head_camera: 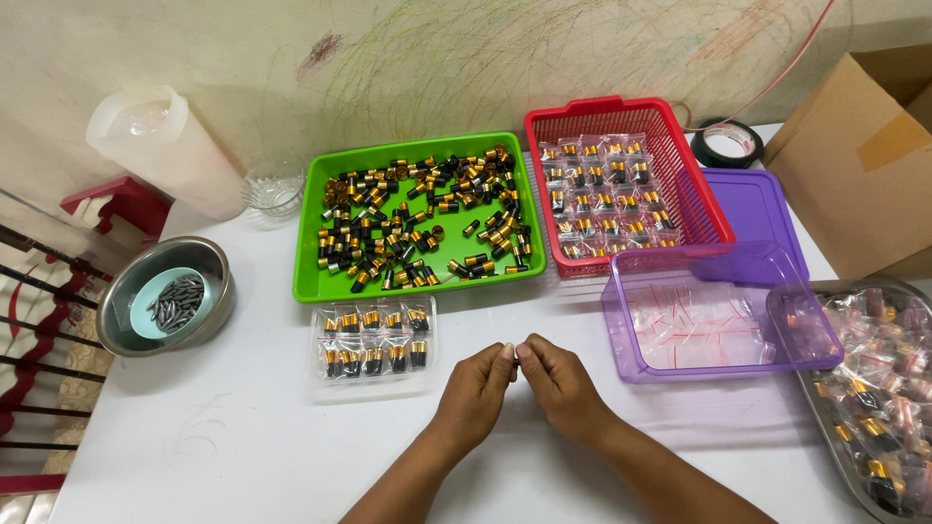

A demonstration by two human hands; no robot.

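Fingertips meeting over the table

My left hand and right hand pinch together, contents too small to tell; bagged caps lie just left.

One head-worn view, looking down and forward over a white table.

The camera sits above the near edge of the table and faces the scribbled wall behind it, tilted steeply enough that the tabletop fills most of the picture. It is close: the person's forearms enter from the bottom edge and the left hand and right hand meet just below centre. The green tray and red basket lie farther off, near the wall. No second view shares the scene.
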